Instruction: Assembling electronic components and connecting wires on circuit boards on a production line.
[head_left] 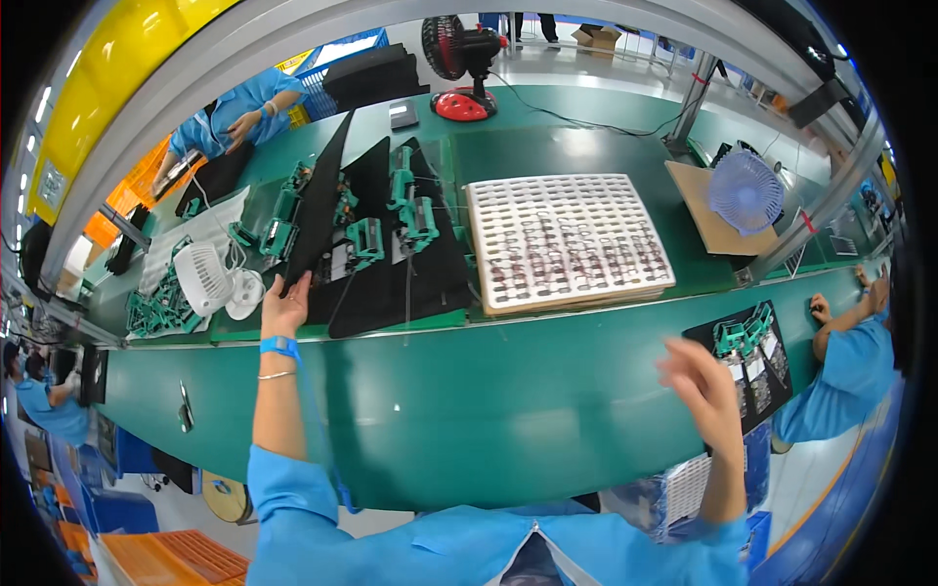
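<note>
My left hand (286, 305) is closed on the near edge of a thin black sheet (319, 205), which stands tilted up off the bench. Green plastic assemblies (281, 234) lie on its left side. To its right, more green assemblies (416, 223) rest on black mats (435, 283). A blue wrist strap with a cord circles my left wrist. My right hand (705, 386) hangs in the air over the right of the green bench, slightly blurred, fingers apart and holding nothing. Nearest it is a black mat (777, 359) bearing green assemblies with white labels.
A white slotted tray (479, 244) of small dark parts lies mid-bench. A white fan (203, 278) stands left by piled green parts (161, 308); a red-and-black fan (464, 103) stands behind. A purple basket (746, 190) sits right. Co-workers are far left and right; tweezers (186, 407) lie left.
</note>
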### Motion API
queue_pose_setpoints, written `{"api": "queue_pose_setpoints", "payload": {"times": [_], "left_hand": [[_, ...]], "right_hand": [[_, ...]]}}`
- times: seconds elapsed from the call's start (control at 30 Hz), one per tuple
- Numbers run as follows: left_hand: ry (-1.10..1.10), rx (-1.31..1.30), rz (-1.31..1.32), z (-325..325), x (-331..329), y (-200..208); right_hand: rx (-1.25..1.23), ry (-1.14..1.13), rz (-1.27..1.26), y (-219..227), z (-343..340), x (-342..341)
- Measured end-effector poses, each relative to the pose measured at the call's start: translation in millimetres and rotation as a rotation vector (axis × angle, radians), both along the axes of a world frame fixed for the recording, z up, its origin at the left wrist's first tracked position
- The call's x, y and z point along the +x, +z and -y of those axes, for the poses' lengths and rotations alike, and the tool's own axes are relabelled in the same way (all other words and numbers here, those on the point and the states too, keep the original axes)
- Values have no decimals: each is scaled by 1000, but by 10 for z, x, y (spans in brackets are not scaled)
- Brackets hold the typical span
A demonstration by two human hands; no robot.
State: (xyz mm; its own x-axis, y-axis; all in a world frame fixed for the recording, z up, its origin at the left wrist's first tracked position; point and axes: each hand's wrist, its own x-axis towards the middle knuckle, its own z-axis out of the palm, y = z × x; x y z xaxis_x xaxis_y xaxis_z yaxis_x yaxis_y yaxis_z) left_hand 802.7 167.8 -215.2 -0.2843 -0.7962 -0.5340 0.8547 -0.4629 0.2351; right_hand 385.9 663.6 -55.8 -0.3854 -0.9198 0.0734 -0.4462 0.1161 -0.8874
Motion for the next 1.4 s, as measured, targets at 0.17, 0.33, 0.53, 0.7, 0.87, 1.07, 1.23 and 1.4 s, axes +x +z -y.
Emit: {"api": "queue_pose_setpoints", "payload": {"times": [0.17,0.33,0.53,0.7,0.87,1.07,1.23,1.4], "left_hand": [[-75,-87,-9,161,182,-123],[-168,-83,-188,72,-153,-128],[-168,-115,-241,-33,-39,-162],[-81,-118,-46,11,-299,-154],[18,-238,175,-243,-491,110],[13,-466,408,-553,-447,450],[-64,-352,519,-947,-182,535],[-126,-233,550,-1889,527,358]], "right_hand": [[-483,543,-295,600,2433,1189],[-125,611,-477,373,4945,2163],[392,411,-850,-393,5921,3224],[365,423,-1072,-544,6234,2945],[358,689,-1219,-55,5952,2383],[477,756,-924,534,5570,2117],[223,494,-605,421,6089,1938],[122,482,-703,-167,6662,2100]]}}
